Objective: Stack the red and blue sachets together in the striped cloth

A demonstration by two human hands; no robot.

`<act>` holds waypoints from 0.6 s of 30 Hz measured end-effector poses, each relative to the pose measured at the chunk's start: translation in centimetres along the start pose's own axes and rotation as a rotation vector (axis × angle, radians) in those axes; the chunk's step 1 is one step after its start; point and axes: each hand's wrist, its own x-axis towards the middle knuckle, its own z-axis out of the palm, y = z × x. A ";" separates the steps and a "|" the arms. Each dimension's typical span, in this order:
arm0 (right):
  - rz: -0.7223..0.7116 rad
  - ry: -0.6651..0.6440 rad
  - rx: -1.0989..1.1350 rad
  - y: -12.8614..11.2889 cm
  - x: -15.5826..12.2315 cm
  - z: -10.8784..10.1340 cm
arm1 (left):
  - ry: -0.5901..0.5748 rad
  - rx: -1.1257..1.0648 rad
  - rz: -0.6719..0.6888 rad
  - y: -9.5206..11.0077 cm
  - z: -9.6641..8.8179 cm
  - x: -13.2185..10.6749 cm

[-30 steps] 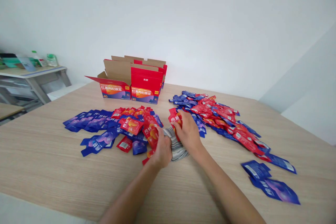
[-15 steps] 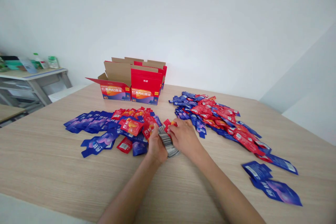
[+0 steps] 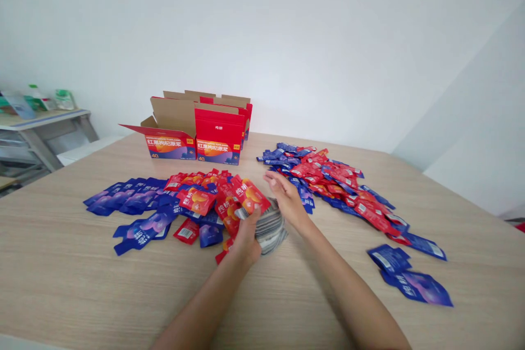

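My left hand (image 3: 248, 238) is closed, thumb on top, round a red pouch (image 3: 249, 192) and a grey striped cloth (image 3: 271, 228). The pouch lies over the upper part of the cloth, its printed face up. To the right, my right hand (image 3: 287, 199) has its fingers stretched out and holds nothing. Its palm faces the cloth; whether it touches the cloth's edge I cannot tell. Just left of my left hand is a heap of red pouches (image 3: 197, 200) and blue pouches (image 3: 147, 228), some overlapping in a row.
Open red cartons (image 3: 217, 145) stand at the back of the wooden table (image 3: 102, 273). A larger pile of red and blue pouches (image 3: 344, 175) stretches along the right side. Two blue pouches (image 3: 418, 287) lie nearer on the right. A side table (image 3: 53, 115) with bottles stands far left.
My right hand has let go of the red pouch and opened away to the right. The pouch now rests under my left thumb on the cloth. The view has shifted slightly right.
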 end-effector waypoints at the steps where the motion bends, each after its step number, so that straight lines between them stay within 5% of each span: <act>1: 0.026 0.018 -0.108 0.5 0.4 -0.9 | 0.029 -0.004 0.007 0.9 0.2 0.2; 5: 0.211 0.055 -0.530 3.7 1.7 -6.0 | 0.193 -0.077 0.015 4.7 0.7 0.6; 10: 0.517 0.055 -0.843 8.5 0.7 -10.9 | 0.132 -0.140 0.153 6.0 0.5 0.5; 18: 0.582 0.037 -1.070 12.2 -0.6 -10.8 | -0.024 -0.049 -0.056 2.2 1.0 -1.5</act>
